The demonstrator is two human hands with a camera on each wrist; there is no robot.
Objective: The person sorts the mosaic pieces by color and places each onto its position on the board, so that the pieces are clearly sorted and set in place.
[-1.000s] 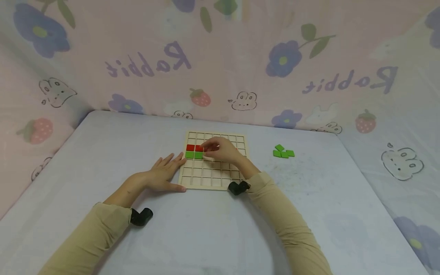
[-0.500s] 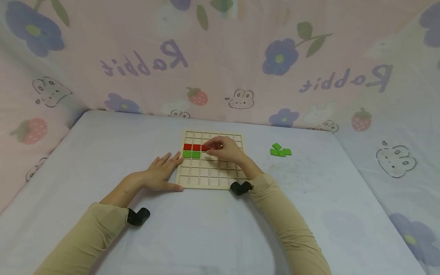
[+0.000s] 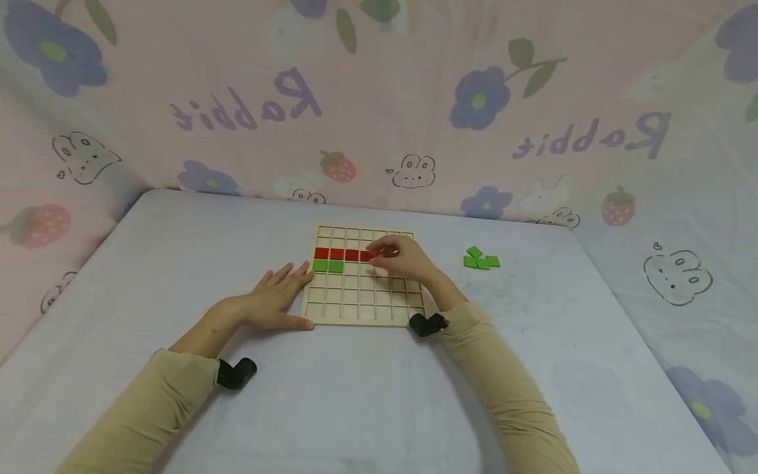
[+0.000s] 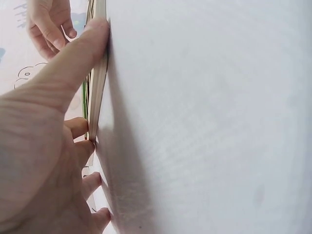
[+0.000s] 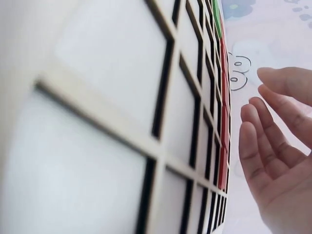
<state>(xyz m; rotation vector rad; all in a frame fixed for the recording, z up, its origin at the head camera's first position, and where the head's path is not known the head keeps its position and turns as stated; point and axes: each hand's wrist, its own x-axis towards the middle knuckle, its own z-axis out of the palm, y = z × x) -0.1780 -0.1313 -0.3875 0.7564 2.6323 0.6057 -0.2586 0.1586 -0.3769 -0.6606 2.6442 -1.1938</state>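
A wooden grid board [image 3: 358, 315] lies on the white table. Across it runs a row of red tiles [image 3: 336, 253], its right part hidden by my right hand. Two green tiles [image 3: 320, 266] sit in the row below, at the left edge. My left hand [image 3: 275, 303] lies spread, its thumb and fingertips against the board's left side and near corner. Over the red row hovers my right hand [image 3: 405, 259], fingers loosely bent. In the right wrist view nothing shows between the thumb and fingers of that hand [image 5: 280, 141], and they look apart from the board.
Several loose green tiles [image 3: 482, 262] lie on the table right of the board. A patterned cloth [image 3: 379, 99] with flowers and rabbits hangs behind the table. Black devices [image 3: 237, 374] are worn at both wrists.
My right hand has moved to the right along the red row, and more red tiles show to its left. My left hand keeps its place at the board. The view has shifted slightly.
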